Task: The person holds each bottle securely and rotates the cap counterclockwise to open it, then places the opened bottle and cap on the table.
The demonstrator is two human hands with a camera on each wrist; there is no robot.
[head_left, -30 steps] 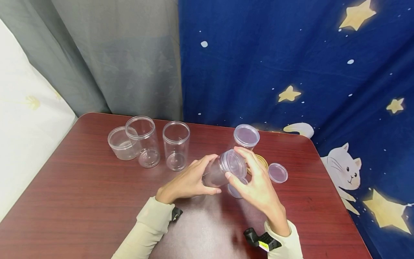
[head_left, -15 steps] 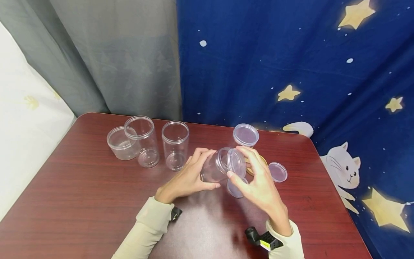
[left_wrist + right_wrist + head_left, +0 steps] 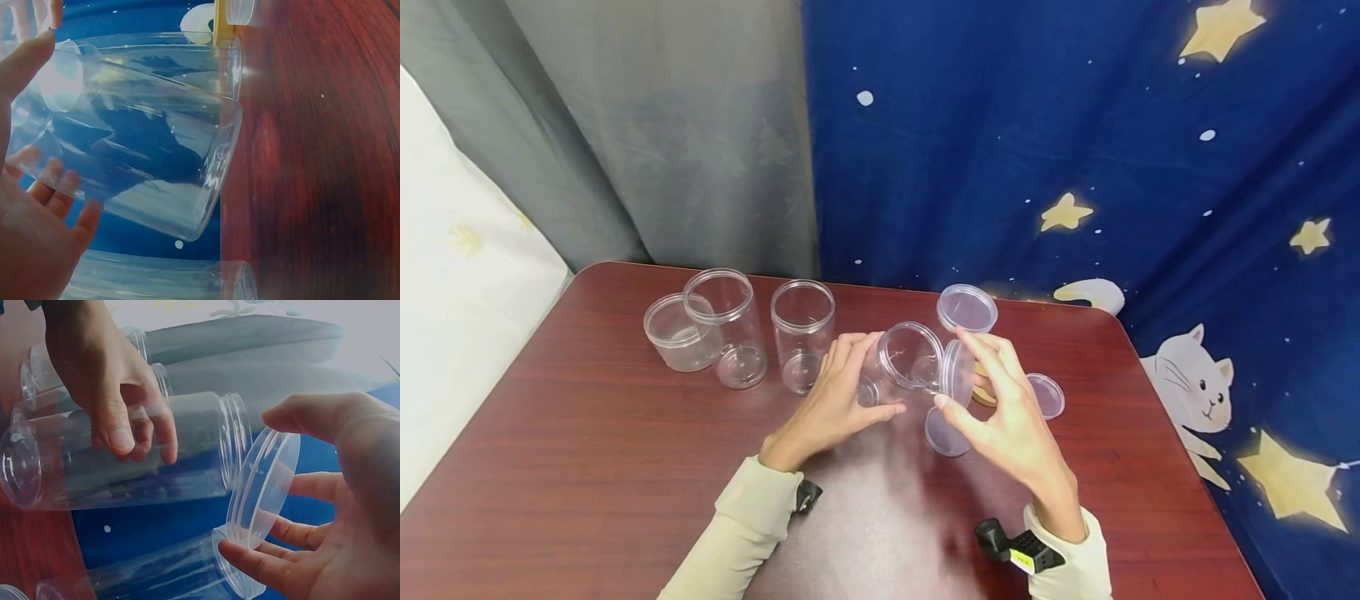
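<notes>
My left hand (image 3: 831, 400) grips a clear plastic jar (image 3: 887, 371), tilted above the table with its open mouth toward the right. In the left wrist view, that jar (image 3: 159, 140) has its base low toward the tabletop. My right hand (image 3: 1018, 425) holds a clear round lid (image 3: 958, 372) by its edge, thumb on one side and fingers on the other. The right wrist view has the lid (image 3: 265, 487) tipped at an angle right beside the jar's threaded rim (image 3: 234, 440). Whether lid and rim touch at one edge, I cannot tell.
At the left stand a short open jar (image 3: 681, 346) and two tall open jars, one (image 3: 741, 333) beside the other (image 3: 802, 333). A lidded jar (image 3: 967, 308) stands behind my right hand. Near it lie a gold ring-like lid (image 3: 983, 395) and two clear lids, one (image 3: 1047, 396) right, one (image 3: 946, 433) nearer.
The lid has come away from the jar's mouth and tipped to the right in my right hand. The jar's open rim has turned more upward in my left hand.
</notes>
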